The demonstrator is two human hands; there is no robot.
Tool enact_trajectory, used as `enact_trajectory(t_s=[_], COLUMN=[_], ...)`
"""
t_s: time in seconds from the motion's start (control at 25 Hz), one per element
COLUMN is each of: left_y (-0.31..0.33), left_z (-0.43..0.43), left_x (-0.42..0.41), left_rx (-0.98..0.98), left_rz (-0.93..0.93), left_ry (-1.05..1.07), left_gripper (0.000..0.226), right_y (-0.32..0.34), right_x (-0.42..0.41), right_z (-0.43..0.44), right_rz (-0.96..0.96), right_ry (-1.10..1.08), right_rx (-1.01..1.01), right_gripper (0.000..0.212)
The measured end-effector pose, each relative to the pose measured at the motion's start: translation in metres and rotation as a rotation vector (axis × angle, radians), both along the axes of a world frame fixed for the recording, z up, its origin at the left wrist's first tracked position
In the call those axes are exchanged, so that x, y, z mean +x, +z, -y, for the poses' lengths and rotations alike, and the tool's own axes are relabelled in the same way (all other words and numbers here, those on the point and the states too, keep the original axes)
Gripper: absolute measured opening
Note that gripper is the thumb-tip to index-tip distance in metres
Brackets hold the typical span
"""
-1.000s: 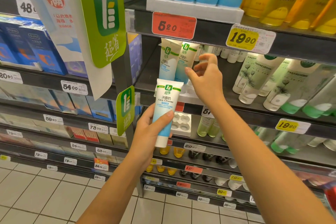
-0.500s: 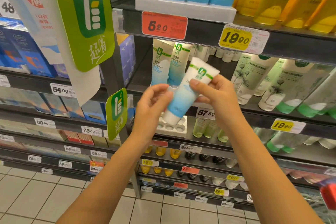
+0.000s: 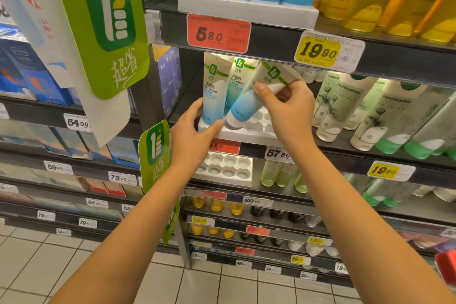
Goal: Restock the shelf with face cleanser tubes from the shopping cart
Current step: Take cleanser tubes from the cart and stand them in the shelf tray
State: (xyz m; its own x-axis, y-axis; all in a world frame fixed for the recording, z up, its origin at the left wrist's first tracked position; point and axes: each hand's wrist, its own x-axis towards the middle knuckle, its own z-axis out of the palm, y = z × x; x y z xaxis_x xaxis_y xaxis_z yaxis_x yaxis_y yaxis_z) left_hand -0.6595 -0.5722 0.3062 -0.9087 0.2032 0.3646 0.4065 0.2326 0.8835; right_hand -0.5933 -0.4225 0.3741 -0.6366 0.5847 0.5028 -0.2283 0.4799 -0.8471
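Note:
My right hand (image 3: 286, 103) grips a white-and-blue face cleanser tube (image 3: 249, 103), tilted with its cap down over the white moulded tray (image 3: 249, 131) on the middle shelf. The cap sits at a tray hole near the front left. My left hand (image 3: 195, 136) holds the tray's front left corner, its thumb touching the cap end of the tilted tube. Two matching tubes (image 3: 214, 89) stand upright in the tray behind it. The shopping cart is out of sight except for a red edge (image 3: 447, 266) at the lower right.
Green-patterned bottles (image 3: 345, 106) fill the shelf to the right. An empty white tray (image 3: 227, 168) lies on the shelf below. A green hanging sign (image 3: 108, 24) juts out at the left, and a smaller one (image 3: 154, 153) sits beside my left wrist. The shelf above (image 3: 271, 39) is close overhead.
The tube passed from my left hand to my right, which carried it up and into the shelf, cap down. My left hand moved forward onto the tray's corner.

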Motion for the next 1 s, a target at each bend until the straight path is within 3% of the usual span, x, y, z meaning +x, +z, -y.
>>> enact_trajectory(t_s=[0.4, 0.84, 1.0], left_y=[-0.003, -0.008, -0.007], left_z=[0.003, 0.0, -0.002], left_x=[-0.002, -0.002, 0.011], left_rx=[0.075, 0.034, 0.103], left_rz=[0.023, -0.004, -0.015], left_ry=[-0.047, -0.015, 0.077], left_gripper=[0.054, 0.052, 0.045], right_y=[0.006, -0.011, -0.007], right_x=[-0.024, -0.019, -0.02], right_z=[0.013, 0.02, 0.02], right_rz=[0.137, 0.109, 0.209], right_ry=[-0.035, -0.038, -0.019], right_rx=[0.419, 0.315, 0.322], right_gripper=[0.034, 0.043, 0.044])
